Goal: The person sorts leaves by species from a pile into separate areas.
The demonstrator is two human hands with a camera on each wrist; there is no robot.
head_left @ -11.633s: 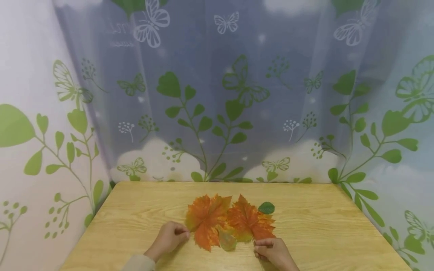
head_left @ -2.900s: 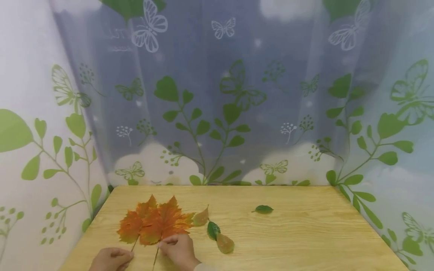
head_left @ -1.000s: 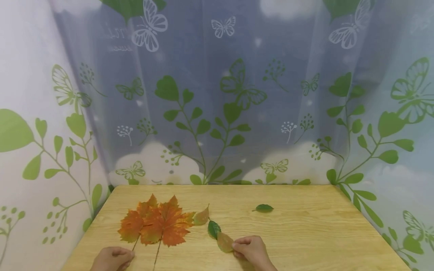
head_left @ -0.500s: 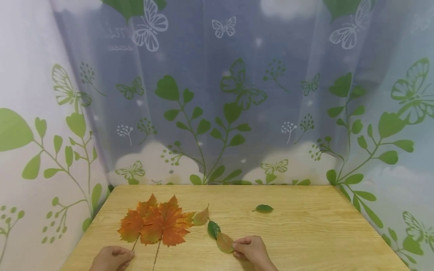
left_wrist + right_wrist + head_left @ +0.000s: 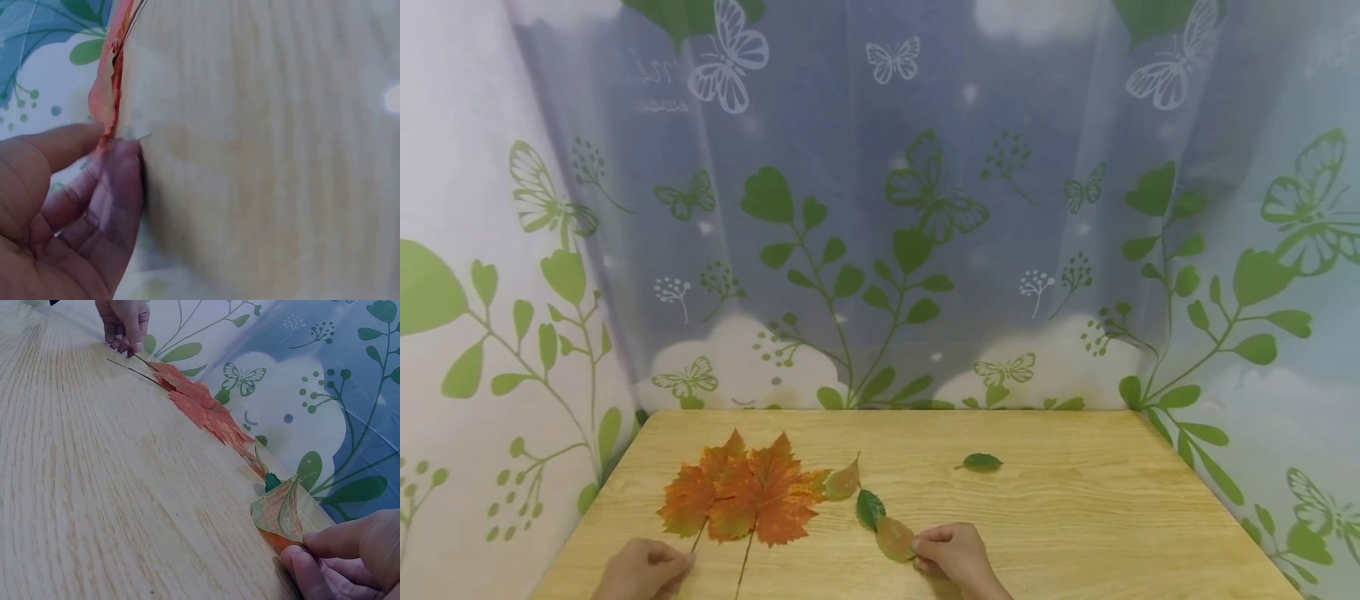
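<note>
Several orange maple leaves overlap on the left part of the wooden table, two dark stems pointing toward the near edge. My left hand pinches the stem of the left leaf between thumb and fingertips. Further right, my right hand pinches the edge of a small orange-green leaf. In the right wrist view this small leaf tilts up from the table at the fingertips. A dark green leaf touches its upper left, and another tan-green leaf lies beside the maple leaves.
A single green leaf lies apart toward the back of the wooden table. Behind the table hangs a blue-grey curtain printed with butterflies and plants. Similar printed cloth stands at both sides.
Since the oldest frame, the maple leaves have shifted left and the small leaves lie spread out. My right hand has gone from a maple stem to the small orange-green leaf. Lately both hands stay nearly still.
</note>
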